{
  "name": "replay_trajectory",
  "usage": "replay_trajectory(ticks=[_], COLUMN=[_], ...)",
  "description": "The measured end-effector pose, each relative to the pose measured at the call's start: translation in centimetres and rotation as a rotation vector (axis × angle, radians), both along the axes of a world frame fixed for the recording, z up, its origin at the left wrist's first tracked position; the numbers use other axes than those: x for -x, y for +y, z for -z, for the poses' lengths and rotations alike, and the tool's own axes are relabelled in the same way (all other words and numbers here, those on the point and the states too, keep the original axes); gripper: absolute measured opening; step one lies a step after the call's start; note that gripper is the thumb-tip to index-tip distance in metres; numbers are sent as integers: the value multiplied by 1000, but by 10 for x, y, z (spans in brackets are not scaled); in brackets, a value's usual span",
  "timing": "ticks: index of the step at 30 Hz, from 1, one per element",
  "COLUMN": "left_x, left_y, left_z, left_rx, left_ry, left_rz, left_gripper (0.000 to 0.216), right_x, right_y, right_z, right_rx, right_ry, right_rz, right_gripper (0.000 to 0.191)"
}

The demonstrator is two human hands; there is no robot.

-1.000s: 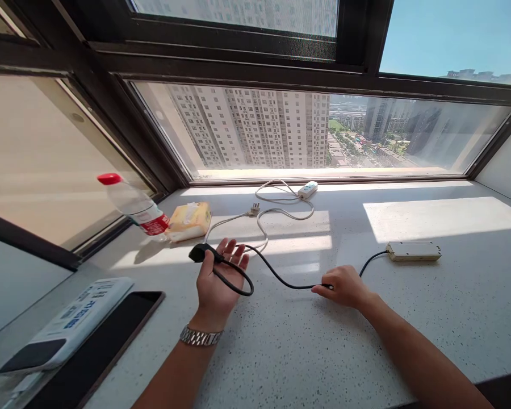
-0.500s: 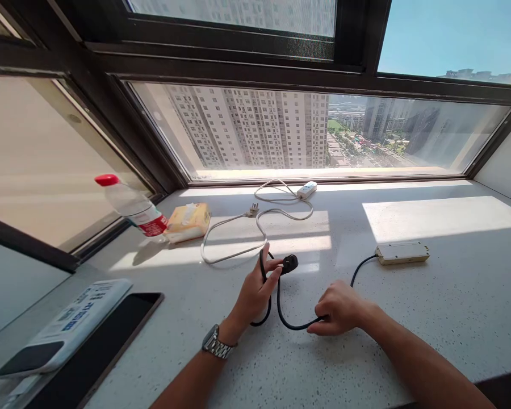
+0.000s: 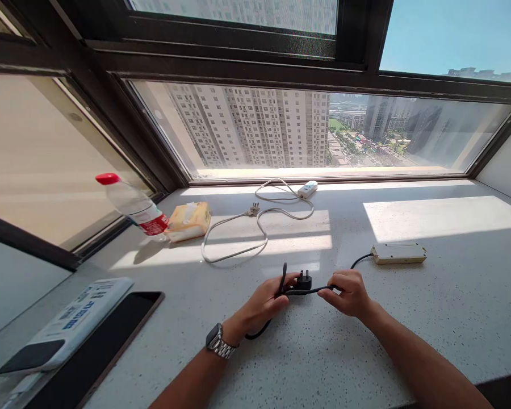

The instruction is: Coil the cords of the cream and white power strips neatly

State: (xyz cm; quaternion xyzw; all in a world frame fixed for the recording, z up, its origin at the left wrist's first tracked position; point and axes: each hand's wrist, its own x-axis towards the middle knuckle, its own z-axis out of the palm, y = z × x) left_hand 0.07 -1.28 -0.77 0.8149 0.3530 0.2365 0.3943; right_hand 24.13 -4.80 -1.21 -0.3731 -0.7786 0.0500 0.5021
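My left hand (image 3: pixel 269 303), with a watch (image 3: pixel 220 341) on the wrist, is closed around a loop of black power cord (image 3: pixel 309 291). Beside its fingertips is the cord's black plug (image 3: pixel 304 280), prongs facing the window. My right hand (image 3: pixel 348 292) pinches the same cord a short way to the right, so the stretch between both hands runs nearly straight. From behind the right hand the cord leads to a cream power strip (image 3: pixel 399 253) lying on the white speckled counter (image 3: pixel 323 363). Part of the cord is hidden under my left hand.
Toward the window lies a white extension cord (image 3: pixel 234 257) with its plug (image 3: pixel 253 209) and a small socket block (image 3: pixel 308 189). At left are a red-capped bottle (image 3: pixel 138 210), a tissue pack (image 3: pixel 190 220), a white power bank (image 3: pixel 74 318) and a dark tablet (image 3: pixel 111 341).
My right hand has moved up and slightly right, drawing the cord from a sagging curve to nearly straight. The plug has turned prongs-up beside my left hand, and the power strip shifted slightly left.
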Motion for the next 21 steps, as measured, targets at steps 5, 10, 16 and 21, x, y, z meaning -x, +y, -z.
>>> replay_trajectory(ticks=[5,10,16,21], left_x=[-9,-6,2,5], left_y=[-13,-17,-20,-27], left_z=[-3,-8,-16,-21], left_rx=[67,295,634,738], left_ry=[19,-293,-635,-772], left_rz=[76,85,114,114], left_gripper=[51,49,55,52], right_x=[-4,-9,-7,-6], right_y=[4,12,20,22], right_z=[-1,4,11,18], right_rx=[63,256,448,613], right_ry=[125,207,262,346], right_rz=[100,145,20,-12], right_gripper=[54,61,64,57])
